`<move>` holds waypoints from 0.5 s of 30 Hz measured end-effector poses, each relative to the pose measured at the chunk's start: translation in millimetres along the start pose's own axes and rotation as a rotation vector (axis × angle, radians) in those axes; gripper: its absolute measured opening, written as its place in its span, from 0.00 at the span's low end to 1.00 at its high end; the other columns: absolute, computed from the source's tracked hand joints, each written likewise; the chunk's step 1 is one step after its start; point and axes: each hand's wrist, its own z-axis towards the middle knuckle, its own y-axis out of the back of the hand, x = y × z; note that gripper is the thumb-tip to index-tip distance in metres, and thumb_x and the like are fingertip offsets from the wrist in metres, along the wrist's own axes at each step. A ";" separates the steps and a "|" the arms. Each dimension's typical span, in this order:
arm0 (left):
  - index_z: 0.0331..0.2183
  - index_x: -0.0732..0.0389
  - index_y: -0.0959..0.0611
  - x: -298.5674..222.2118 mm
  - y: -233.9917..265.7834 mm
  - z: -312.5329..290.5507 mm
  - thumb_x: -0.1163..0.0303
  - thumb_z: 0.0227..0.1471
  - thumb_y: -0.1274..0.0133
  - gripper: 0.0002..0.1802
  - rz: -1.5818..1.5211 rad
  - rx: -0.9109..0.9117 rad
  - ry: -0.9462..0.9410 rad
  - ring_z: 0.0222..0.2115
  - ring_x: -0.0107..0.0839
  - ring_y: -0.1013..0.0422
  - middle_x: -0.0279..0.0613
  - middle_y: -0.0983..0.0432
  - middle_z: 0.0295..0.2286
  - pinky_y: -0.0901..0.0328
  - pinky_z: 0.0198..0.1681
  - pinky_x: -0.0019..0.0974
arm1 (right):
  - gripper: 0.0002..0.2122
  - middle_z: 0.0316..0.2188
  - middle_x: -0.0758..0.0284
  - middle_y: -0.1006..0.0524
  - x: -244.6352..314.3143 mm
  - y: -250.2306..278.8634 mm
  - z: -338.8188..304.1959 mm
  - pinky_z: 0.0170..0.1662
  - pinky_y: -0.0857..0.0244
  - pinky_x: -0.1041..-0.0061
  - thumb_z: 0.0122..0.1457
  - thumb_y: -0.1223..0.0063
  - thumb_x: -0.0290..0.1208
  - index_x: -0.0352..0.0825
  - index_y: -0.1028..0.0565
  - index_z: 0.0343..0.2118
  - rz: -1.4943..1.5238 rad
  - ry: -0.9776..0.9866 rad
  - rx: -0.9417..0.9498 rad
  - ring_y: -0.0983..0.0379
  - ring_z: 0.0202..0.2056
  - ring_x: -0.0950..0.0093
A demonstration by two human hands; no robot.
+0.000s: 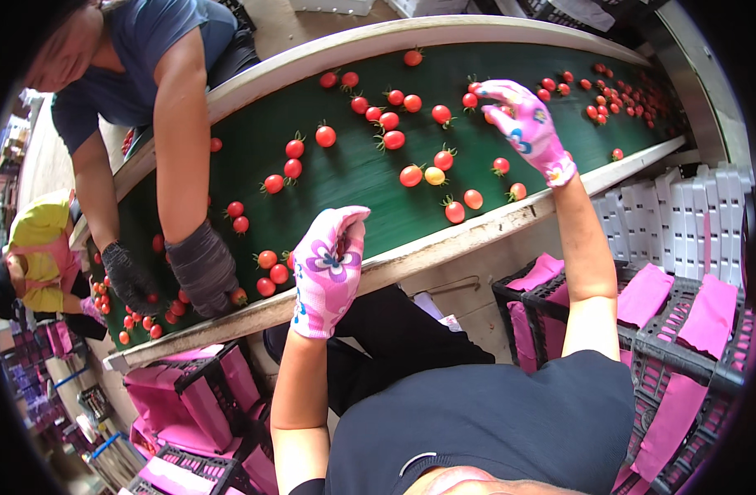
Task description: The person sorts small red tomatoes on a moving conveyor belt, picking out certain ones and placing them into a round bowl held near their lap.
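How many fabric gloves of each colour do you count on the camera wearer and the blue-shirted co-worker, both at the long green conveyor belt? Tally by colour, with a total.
Pink patterned fabric gloves, on the wearer's left hand and right hand: 2
Dark grey fabric gloves, on the blue-shirted co-worker: 2
Total: 4

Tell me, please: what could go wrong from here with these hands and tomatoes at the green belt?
The right hand is close to red tomatoes, so a careless move might knock or bruise them.
The near rail by the left hand looks worn and stained; it might catch that hand or drop flakes on the green belt.
A co-worker's hands also reach over this belt, so hands might collide if both people moved closer.
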 end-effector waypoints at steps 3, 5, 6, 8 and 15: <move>0.41 0.62 0.19 -2.3 0.1 -0.2 0.84 0.55 0.50 0.12 -0.083 -0.038 0.040 0.27 0.20 0.32 0.35 0.27 0.28 0.35 0.33 0.24 | 0.18 0.49 0.60 0.25 31.8 -42.0 34.9 0.56 0.36 0.65 0.56 0.40 0.32 0.37 0.24 0.50 -0.037 0.266 0.084 0.31 0.53 0.59; 0.41 0.62 0.19 -2.0 -1.6 1.0 0.85 0.55 0.51 0.13 -0.097 -0.045 -0.017 0.28 0.21 0.31 0.35 0.27 0.29 0.35 0.34 0.24 | 0.20 0.57 0.60 0.32 48.7 -67.6 49.6 0.60 0.42 0.60 0.55 0.39 0.35 0.40 0.25 0.51 -0.097 0.397 0.200 0.39 0.59 0.55; 0.42 0.62 0.19 -0.1 -1.9 1.1 0.86 0.56 0.52 0.14 -0.102 -0.052 -0.043 0.29 0.22 0.31 0.36 0.26 0.29 0.34 0.35 0.24 | 0.22 0.59 0.59 0.34 54.0 -85.7 53.3 0.60 0.43 0.58 0.53 0.38 0.34 0.39 0.25 0.52 -0.075 0.424 0.265 0.40 0.60 0.55; 0.42 0.64 0.18 0.1 -1.6 -0.5 0.82 0.59 0.52 0.11 -0.067 -0.029 -0.028 0.32 0.21 0.29 0.35 0.24 0.31 0.34 0.38 0.23 | 0.21 0.58 0.59 0.33 63.0 -101.5 49.9 0.59 0.42 0.58 0.52 0.37 0.32 0.38 0.24 0.50 -0.163 0.518 0.309 0.40 0.59 0.56; 0.41 0.63 0.19 0.3 -1.0 -3.3 0.85 0.54 0.50 0.14 0.008 -0.017 -0.153 0.30 0.26 0.27 0.39 0.24 0.31 0.32 0.36 0.28 | 0.11 0.45 0.65 0.26 77.7 -80.3 26.6 0.50 0.33 0.66 0.53 0.43 0.19 0.35 0.23 0.40 0.118 0.513 0.453 0.30 0.49 0.63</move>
